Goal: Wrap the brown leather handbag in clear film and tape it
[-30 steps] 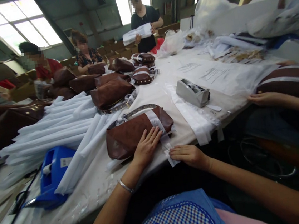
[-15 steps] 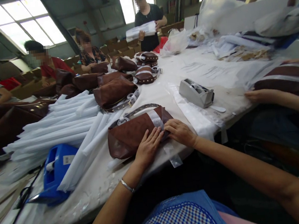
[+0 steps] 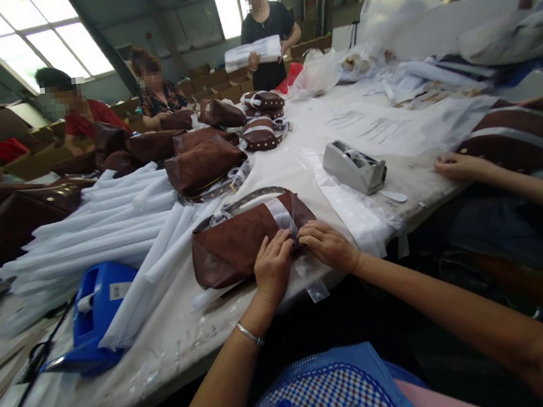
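A brown handbag (image 3: 230, 250) lies on its side at the table's front edge, with a translucent white strip (image 3: 280, 215) wrapped round its right part. Its handle (image 3: 255, 195) arches along the far side, partly wrapped in white. My left hand (image 3: 274, 262) has its fingers bent and pressed on the bag's near side at the strip's lower end. Close beside it, my right hand (image 3: 328, 244) grips the bag's lower right edge with curled fingers. The fingertips of both hands nearly meet; what exactly lies under them is hidden.
White paper rolls (image 3: 102, 226) and a blue tape dispenser (image 3: 95, 315) lie to the left, a grey tape dispenser (image 3: 354, 166) to the right. More brown bags (image 3: 206, 165) stand behind. At right, a co-worker's hand (image 3: 463, 167) touches another wrapped bag (image 3: 513, 133). Further people stand across the table.
My left hand has gone from lying flat on the bag to bent fingers at the strip's end, nearer my right hand. At right, the co-worker's bag has shifted slightly.
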A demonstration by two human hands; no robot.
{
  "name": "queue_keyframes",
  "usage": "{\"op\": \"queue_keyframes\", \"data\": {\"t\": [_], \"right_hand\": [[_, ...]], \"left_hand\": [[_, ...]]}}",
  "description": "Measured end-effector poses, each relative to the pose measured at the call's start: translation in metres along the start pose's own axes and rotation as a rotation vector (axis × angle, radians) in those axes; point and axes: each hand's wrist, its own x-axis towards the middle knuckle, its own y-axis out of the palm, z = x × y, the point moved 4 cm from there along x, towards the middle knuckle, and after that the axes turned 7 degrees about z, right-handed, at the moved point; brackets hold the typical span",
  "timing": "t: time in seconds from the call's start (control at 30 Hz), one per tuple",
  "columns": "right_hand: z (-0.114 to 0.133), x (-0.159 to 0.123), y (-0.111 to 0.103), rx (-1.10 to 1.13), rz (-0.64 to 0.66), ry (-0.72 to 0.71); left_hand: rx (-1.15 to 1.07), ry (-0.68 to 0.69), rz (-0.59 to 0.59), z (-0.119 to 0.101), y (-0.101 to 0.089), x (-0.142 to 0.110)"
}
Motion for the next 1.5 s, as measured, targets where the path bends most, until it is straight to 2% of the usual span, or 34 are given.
{"op": "queue_keyframes", "data": {"t": [0.07,0.13,0.2,0.27,0.43,0.57,0.73,0.93,1.1,1.23,1.33,1.5], "right_hand": [[0.01,-0.016,-0.011,0.032,0.058,-0.05],[0.02,-0.033,-0.017,0.07,0.179,-0.104],[0.029,-0.045,-0.018,0.111,0.306,-0.157],[0.033,-0.05,-0.013,0.131,0.337,-0.182],[0.032,-0.046,0.002,0.174,0.12,-0.227],[0.025,-0.05,-0.004,0.25,0.034,-0.145],[0.027,-0.056,-0.019,0.249,0.017,-0.079],[0.034,-0.035,-0.026,0.26,-0.036,-0.2],[0.013,-0.001,-0.037,0.299,-0.1,-0.133],[-0.006,0.023,-0.035,0.328,-0.087,-0.062],[-0.013,0.031,-0.031,0.353,-0.074,-0.006],[-0.013,0.03,-0.028,0.369,-0.091,0.032]], "left_hand": [[0.008,0.0,-0.001,0.0,0.0,0.0],[0.012,0.004,0.007,0.0,0.0,-0.001],[0.015,0.006,0.013,0.0,0.001,-0.001],[0.021,0.004,0.018,0.001,0.001,-0.002],[0.03,0.024,-0.006,0.0,-0.002,-0.001],[0.051,0.061,-0.026,0.0,-0.004,0.0],[0.061,0.07,-0.035,0.001,-0.003,-0.002],[0.058,0.068,-0.021,0.0,0.0,-0.004],[0.125,0.104,-0.052,-0.003,0.002,-0.005],[0.124,0.146,-0.096,-0.002,0.003,-0.006],[0.092,0.151,-0.105,0.0,0.003,-0.007],[0.061,0.074,-0.082,0.001,0.005,-0.006]]}}
